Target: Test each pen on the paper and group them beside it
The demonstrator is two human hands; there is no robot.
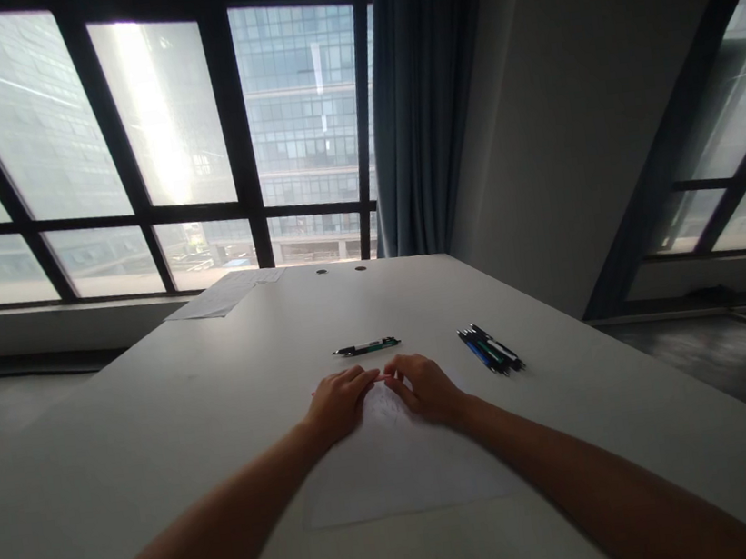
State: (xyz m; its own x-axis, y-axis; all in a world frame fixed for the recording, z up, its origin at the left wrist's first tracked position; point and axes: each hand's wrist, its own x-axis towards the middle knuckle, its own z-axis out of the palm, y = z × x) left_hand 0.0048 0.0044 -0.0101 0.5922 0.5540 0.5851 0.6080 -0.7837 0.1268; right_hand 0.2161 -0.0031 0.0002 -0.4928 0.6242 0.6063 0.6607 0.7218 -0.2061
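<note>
Hands point(383, 395) around half-hidden pink pen point(381, 376)

Single head-worn view, looking forward and down across the table point(158, 418), hands close below, windows point(166, 123) beyond

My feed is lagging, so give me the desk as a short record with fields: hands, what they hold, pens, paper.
left hand: on the sheet of paper, fingertips on a thin pink pen
right hand: on the same sheet, pinching the pen's other end
green pen: lying alone just beyond the hands
pen bundle: to the right, untouched
far papers: at the table edge by the window
</note>
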